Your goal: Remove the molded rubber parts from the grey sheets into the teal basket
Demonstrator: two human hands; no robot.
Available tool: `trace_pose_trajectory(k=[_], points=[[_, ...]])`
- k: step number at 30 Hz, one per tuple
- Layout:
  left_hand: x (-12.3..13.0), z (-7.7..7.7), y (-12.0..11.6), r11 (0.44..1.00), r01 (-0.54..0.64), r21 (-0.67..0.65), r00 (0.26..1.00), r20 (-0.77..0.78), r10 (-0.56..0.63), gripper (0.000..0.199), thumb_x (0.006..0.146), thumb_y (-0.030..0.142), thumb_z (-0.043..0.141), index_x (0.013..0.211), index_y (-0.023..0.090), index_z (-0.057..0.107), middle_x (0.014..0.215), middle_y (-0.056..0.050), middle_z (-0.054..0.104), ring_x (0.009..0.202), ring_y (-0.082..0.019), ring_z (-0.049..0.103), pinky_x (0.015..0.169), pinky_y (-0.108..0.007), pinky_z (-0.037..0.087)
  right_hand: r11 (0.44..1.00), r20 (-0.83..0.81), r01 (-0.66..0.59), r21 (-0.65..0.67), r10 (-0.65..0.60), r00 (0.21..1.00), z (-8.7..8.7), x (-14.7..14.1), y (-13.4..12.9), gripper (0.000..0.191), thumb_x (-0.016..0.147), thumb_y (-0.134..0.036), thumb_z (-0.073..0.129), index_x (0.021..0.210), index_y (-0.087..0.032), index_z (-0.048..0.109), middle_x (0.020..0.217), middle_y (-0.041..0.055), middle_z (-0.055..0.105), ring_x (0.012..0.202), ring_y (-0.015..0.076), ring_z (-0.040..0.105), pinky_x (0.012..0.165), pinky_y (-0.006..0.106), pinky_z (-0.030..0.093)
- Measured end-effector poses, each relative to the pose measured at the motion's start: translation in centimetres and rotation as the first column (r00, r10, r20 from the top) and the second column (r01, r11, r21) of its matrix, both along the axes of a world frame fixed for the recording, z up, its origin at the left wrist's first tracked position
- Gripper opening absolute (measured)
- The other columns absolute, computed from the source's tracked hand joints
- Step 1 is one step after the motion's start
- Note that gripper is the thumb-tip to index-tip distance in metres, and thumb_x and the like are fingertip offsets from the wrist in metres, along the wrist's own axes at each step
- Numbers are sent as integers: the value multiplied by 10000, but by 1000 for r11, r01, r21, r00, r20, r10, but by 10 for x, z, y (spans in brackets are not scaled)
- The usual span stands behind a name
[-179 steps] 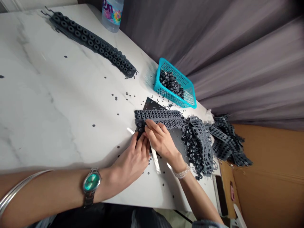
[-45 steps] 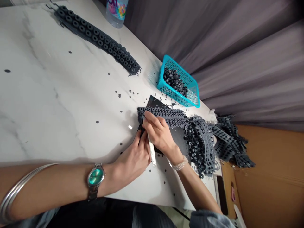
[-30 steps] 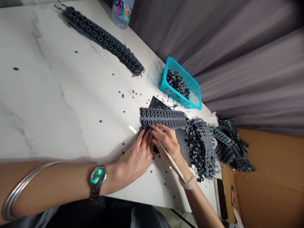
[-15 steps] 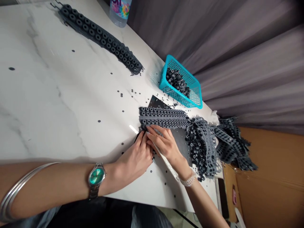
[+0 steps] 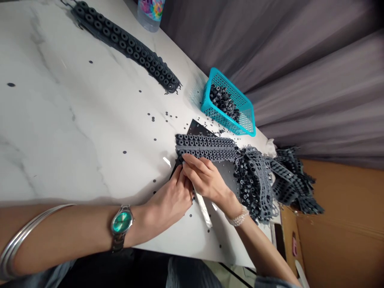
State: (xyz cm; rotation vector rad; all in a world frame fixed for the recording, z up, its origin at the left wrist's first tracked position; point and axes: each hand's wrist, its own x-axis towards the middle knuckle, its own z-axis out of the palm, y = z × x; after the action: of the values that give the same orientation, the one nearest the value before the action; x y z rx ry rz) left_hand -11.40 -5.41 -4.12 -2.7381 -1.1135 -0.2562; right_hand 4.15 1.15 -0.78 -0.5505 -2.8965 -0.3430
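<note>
A dark grey rubber strip (image 5: 207, 148) set with rows of small rings lies across a black plate (image 5: 229, 176). My left hand (image 5: 171, 196) is closed at the strip's near left corner, its fingertips pressed together there and partly hidden. Close against it, my right hand (image 5: 204, 174) is curled, with thumb and forefinger at the same corner. From beneath the right hand sticks out a thin stick wrapped in white (image 5: 204, 210), pointing toward the table's near edge; its tip is covered by the fingers.
A turquoise basket (image 5: 229, 116) of small black rubber rings stands behind the strip. Another ringed strip (image 5: 126, 46) lies at the far left near a bottle (image 5: 151, 16). Tangled rubber webs (image 5: 261, 180) are heaped at the right, beside cardboard (image 5: 345, 200). Small black discs are scattered about.
My right hand has turned and shifted slightly left at the corner. The white-wrapped stick has swung from along the right wrist to a steeper slant. My left hand has stayed nearly still.
</note>
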Motion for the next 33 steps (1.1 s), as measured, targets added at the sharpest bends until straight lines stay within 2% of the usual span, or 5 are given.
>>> trace_pose_trajectory(k=[13,19,21,28,33], points=[[2,-3,1,998,-56,1,998,41,56,525,891,295,495,1316,-6,561,1388,-237,550,1301,-378,497,1105,-507,358,907,-329,408,-102,-418,847,9,19,5,223,937,-121,511,1137,-206,557,1195,120,679,1171,235,601,884,398,483],[-7,12,15,986,81,145,993,76,-92,392,844,109,491,1204,38,627,1159,-190,683,1101,-301,604,932,-442,458,527,-361,774,-350,-839,408,1,48,-23,242,975,-333,474,1078,-189,639,575,-35,599,502,126,551,547,261,439],[-13,18,32,981,124,150,979,141,-145,290,829,41,482,1035,103,676,976,-117,702,916,-246,618,791,-390,475,479,-379,779,-406,-863,333,0,49,-29,260,975,-344,478,1094,-178,639,527,-56,553,445,110,512,499,241,408],[-53,43,99,981,-83,-175,917,372,144,147,891,192,537,852,165,677,872,-57,644,881,-209,563,768,-339,445,771,-532,522,-365,-633,563,-10,19,-23,160,957,-229,513,1066,-207,629,942,70,687,860,172,654,746,307,545],[-56,34,57,987,-81,-142,978,182,106,262,947,186,439,935,155,699,925,-79,691,926,-233,591,789,-377,439,866,-551,277,-416,-482,681,-26,0,-19,219,958,-192,513,1161,-212,593,1034,77,689,961,176,648,858,330,557]])
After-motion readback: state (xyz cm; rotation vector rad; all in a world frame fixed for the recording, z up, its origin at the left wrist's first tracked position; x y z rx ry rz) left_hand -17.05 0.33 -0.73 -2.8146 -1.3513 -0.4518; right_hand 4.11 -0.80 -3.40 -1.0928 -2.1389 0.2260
